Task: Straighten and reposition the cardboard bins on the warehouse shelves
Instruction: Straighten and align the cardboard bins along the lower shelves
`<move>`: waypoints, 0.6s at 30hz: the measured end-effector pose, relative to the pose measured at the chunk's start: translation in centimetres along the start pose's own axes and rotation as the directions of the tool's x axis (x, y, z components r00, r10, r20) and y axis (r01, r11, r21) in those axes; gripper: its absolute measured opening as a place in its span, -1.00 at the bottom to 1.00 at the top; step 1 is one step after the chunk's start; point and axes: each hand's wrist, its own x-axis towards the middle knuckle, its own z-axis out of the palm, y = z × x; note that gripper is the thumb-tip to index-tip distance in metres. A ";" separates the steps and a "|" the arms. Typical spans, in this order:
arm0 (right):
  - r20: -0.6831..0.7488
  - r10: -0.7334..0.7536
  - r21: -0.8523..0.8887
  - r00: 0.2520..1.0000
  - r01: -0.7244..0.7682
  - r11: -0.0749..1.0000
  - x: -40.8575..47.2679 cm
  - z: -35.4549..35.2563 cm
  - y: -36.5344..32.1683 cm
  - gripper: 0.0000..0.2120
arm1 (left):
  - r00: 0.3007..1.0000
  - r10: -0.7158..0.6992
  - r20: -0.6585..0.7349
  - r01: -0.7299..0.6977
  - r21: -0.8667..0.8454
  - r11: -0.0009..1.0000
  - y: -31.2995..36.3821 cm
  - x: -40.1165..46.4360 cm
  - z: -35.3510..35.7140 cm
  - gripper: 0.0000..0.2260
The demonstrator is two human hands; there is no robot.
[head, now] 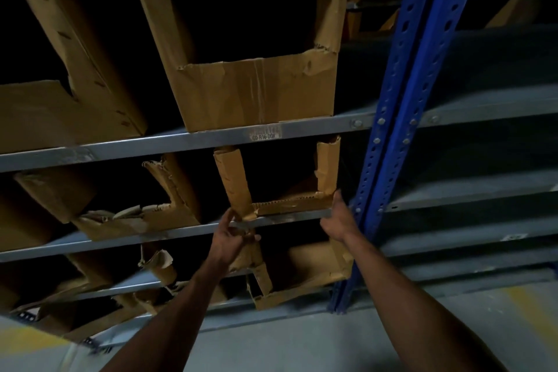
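Observation:
A worn cardboard bin with a low cut-out front stands on the middle grey shelf, next to the blue upright. My left hand grips the bin's torn lower left front corner, fingers curled around the cardboard at the shelf edge. My right hand holds the bin's lower right front corner, thumb up along its side. Above it sits a larger bin on the upper shelf. A crumpled bin lies to the left on the same shelf as the held one.
A blue perforated steel upright stands right of the bins. Grey shelf beams run across. More torn bins sit on the lower shelves. The bay to the right holds grey shelves. The floor shows a yellow line.

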 end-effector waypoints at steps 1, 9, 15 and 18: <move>0.002 -0.008 0.014 1.000 0.008 1.000 0.1 0.2 0.1 -0.12 | 1.000 -0.004 0.005 0.004 -0.007 1.000 -0.2 0.0 -0.3 -0.31; 0.034 -0.024 -0.021 0.999 0.025 0.999 0.1 0.8 0.4 0.01 | 0.999 -0.050 -0.006 0.050 0.013 0.999 -1.5 -1.6 -1.0 -0.11; 0.060 -0.012 -0.072 0.998 0.016 0.997 2.0 0.7 0.1 -0.01 | 0.991 -0.030 -0.131 0.038 0.063 0.997 -1.5 -1.0 -0.2 0.05; -0.001 -0.034 -0.013 0.999 0.034 0.999 0.8 1.5 1.4 -0.05 | 0.973 0.061 -0.221 -0.023 0.170 0.985 -1.2 -1.9 0.9 0.05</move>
